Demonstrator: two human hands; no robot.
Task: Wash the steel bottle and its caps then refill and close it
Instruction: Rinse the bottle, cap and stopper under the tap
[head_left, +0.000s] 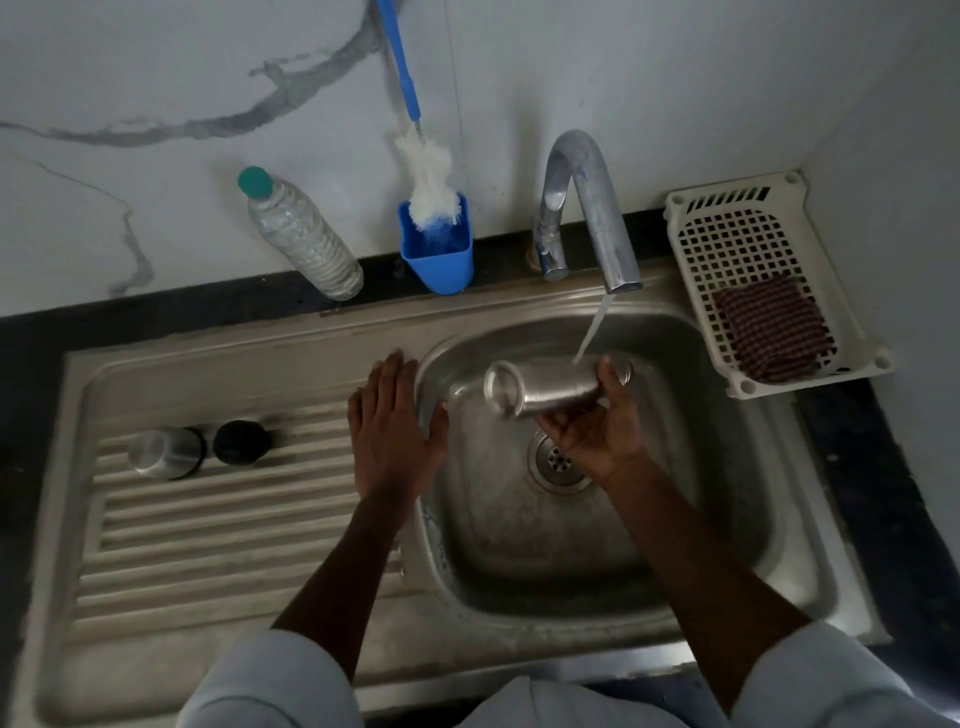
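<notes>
My right hand grips the steel bottle from below, holding it on its side over the sink basin. Its base points left. Water runs from the tap onto the bottle near its neck. My left hand rests flat, fingers straight, on the basin's left rim. A steel cap and a black cap stand side by side on the ribbed drainboard at the left.
A clear plastic bottle with a green cap and a blue holder with a bottle brush stand against the wall. A white basket holding a scrubber sits right of the sink.
</notes>
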